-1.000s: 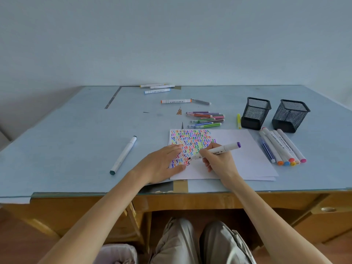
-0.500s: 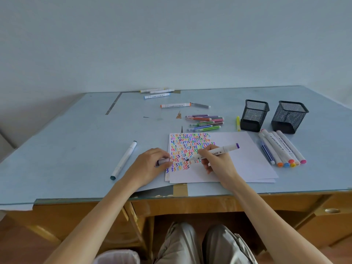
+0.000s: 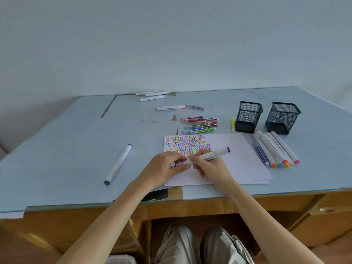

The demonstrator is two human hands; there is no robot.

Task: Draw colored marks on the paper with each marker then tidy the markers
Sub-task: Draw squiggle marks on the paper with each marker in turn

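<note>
A: Purple marker [image 3: 207,156] in head view: right hand [image 3: 211,166] clenched round the barrel, over the paper [image 3: 238,164] on the desk [image 3: 66,149]. Long axis runs lower-left to upper-right.
B: Left hand [image 3: 163,168]?
A: Pinches the cap [image 3: 180,164] at the marker's lower-left end, in line. Likely capping, a push along that axis.
</note>
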